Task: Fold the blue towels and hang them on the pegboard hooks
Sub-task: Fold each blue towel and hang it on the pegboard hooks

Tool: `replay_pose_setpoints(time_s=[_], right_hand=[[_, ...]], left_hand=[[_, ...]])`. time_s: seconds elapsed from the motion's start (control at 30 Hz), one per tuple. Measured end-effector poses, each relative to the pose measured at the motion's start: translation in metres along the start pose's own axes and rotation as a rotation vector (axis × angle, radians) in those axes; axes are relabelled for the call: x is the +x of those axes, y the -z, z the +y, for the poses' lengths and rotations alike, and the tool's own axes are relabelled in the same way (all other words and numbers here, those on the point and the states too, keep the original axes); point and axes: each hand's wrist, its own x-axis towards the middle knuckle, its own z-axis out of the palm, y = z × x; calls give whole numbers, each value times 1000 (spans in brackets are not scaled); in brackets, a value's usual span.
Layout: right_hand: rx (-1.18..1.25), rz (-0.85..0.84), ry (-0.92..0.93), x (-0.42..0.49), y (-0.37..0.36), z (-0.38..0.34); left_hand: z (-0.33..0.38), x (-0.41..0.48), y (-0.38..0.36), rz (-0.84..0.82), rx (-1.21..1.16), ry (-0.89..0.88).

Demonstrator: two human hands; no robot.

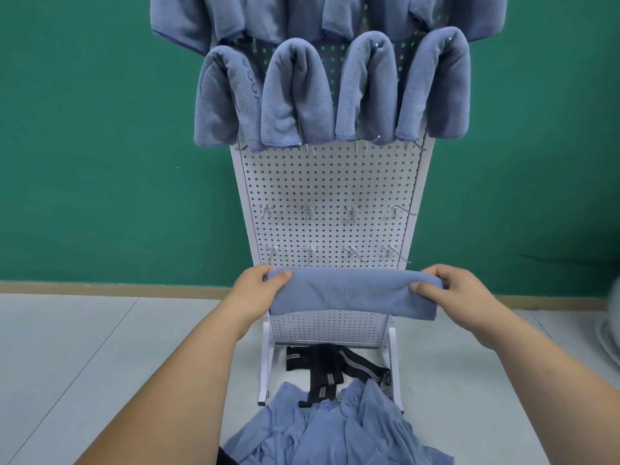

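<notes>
The left hand and right hand each gripped an end of the folded towel, fingers curled round it, in front of the pegboard's lower hooks. One hung towel bore stitched lettering, unreadable. A towel heap lay below.

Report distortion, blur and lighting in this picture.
Head view: the wide-angle lens makes the white perforated pegboard flare toward the top; a pale object at the right edge is blurred; light is soft and even, the folded blue towel sharp.
</notes>
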Motion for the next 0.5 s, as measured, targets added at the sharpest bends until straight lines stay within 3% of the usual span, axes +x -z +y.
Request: replay_pose_setpoints(time_s=[0.07, 0.23, 0.4, 0.5], right_hand=[[168, -38, -43, 0, 2, -1], [405, -40, -97, -1, 1, -7], [348, 32, -152, -2, 2, -5], [253, 47, -149, 0, 5, 0]], left_hand=[[7, -3, -2, 11, -138, 31], [6, -5, -8, 86, -188, -18], [4, -6, -7, -101, -208, 21], [-1, -4, -6, -19, -77, 7]])
